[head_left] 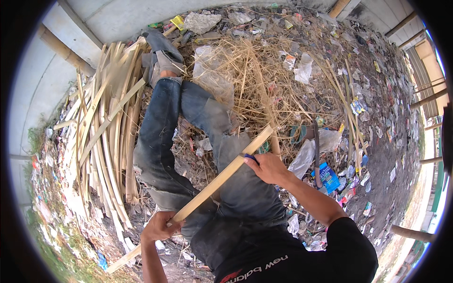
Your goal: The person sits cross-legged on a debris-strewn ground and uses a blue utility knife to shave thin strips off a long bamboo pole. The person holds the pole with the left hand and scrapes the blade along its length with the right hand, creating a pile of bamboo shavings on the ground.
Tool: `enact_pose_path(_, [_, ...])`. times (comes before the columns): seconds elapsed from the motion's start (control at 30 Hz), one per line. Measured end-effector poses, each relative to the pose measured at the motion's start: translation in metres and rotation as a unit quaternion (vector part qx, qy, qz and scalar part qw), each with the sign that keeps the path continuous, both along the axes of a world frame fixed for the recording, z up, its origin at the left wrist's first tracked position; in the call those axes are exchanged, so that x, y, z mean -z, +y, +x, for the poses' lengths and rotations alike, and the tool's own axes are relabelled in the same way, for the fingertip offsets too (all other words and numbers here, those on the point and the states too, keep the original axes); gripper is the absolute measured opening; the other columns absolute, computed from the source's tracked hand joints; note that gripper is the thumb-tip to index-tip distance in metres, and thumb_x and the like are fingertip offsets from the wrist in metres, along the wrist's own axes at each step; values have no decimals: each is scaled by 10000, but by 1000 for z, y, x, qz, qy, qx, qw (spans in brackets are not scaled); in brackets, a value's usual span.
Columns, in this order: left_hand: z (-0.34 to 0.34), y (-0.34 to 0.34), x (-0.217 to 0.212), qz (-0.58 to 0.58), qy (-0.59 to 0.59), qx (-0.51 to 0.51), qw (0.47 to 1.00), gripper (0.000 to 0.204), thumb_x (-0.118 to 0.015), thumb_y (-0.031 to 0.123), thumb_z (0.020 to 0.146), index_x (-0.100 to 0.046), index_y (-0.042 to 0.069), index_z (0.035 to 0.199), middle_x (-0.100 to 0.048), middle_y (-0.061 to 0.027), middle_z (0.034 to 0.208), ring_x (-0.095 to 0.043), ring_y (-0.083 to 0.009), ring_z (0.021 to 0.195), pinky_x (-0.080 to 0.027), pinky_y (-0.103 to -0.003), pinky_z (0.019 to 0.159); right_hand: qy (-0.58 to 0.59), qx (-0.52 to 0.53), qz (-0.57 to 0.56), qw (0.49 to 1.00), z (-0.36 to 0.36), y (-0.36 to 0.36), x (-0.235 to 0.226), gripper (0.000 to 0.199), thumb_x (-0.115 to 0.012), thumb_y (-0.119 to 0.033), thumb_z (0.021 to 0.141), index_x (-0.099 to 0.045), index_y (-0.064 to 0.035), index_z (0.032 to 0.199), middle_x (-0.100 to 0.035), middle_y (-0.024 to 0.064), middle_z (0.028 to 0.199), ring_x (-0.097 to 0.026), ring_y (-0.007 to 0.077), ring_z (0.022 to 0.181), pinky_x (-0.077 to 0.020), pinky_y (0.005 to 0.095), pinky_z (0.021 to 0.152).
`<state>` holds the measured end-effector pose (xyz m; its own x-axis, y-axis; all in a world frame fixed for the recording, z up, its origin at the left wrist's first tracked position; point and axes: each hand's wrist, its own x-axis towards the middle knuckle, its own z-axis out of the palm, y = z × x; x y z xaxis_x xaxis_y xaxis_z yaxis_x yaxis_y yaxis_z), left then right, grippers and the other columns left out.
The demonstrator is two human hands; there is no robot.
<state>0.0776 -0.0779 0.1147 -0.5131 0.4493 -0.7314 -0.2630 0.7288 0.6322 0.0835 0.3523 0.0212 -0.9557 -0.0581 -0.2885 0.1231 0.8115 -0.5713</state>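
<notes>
A long pale bamboo strip (214,181) runs slantwise across my lap, from lower left up to the right. My left hand (158,227) grips it near its lower part. My right hand (268,167) is closed around a small blue-handled tool (250,157) pressed against the strip's upper part, over my knee. My legs in blue jeans (163,127) stretch away from me, ending in a grey shoe (165,59).
A pile of split bamboo strips (106,132) lies to my left. Dry straw and stalks (255,80) are heaped ahead. A long dark-handled blade (316,151) and a blue packet (328,177) lie at my right. Litter covers the ground. A grey wall (122,19) stands behind.
</notes>
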Motion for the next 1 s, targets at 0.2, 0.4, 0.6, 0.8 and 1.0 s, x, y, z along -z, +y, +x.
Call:
enact_pose_path(0.2, [0, -1, -4, -24, -8, -2, 1000, 206, -781, 208, 964, -773, 6, 922, -761, -65, 721, -744, -139, 671, -556, -315, 614, -69, 102, 35, 992, -28, 43, -9, 692, -470, -549, 1094, -717, 44, 837, -693, 305, 793, -693, 507, 823, -540, 576, 778])
enact_pose_path(0.4, [1, -2, -9, -27, 18, 8, 999, 196, -778, 185, 959, -771, -9, 926, -775, -82, 751, -747, -152, 668, -564, -314, 618, -40, 151, 70, 985, -26, 60, 23, 719, -459, -574, 1091, -717, 45, 832, -711, 317, 851, -699, 511, 878, -537, 585, 831])
enact_pose_path(0.6, [8, -15, 3, 14, 21, 0, 1000, 198, -770, 186, 965, -772, -11, 947, -775, -89, 755, -741, -150, 666, -559, -316, 617, 14, 286, -74, 955, -28, 116, 18, 571, -538, -520, 1084, -697, 18, 975, -684, 240, 764, -683, 462, 782, -531, 510, 760])
enact_pose_path(0.8, [10, -4, 20, 1, 37, -2, 999, 206, -773, 194, 967, -770, -12, 954, -758, -81, 722, -729, -144, 650, -550, -317, 600, 65, 207, -73, 973, -4, 27, -10, 342, -557, -354, 1110, -662, -28, 1121, -712, 190, 830, -683, 454, 800, -518, 506, 729])
enact_pose_path(1.0, [7, 1, 19, 12, 50, -1, 999, 219, -768, 221, 975, -773, 3, 953, -758, -80, 721, -731, -140, 657, -545, -323, 592, 41, 230, -32, 972, 5, -2, 0, 364, -572, -370, 1098, -687, -28, 1050, -706, 241, 812, -691, 479, 799, -528, 542, 705])
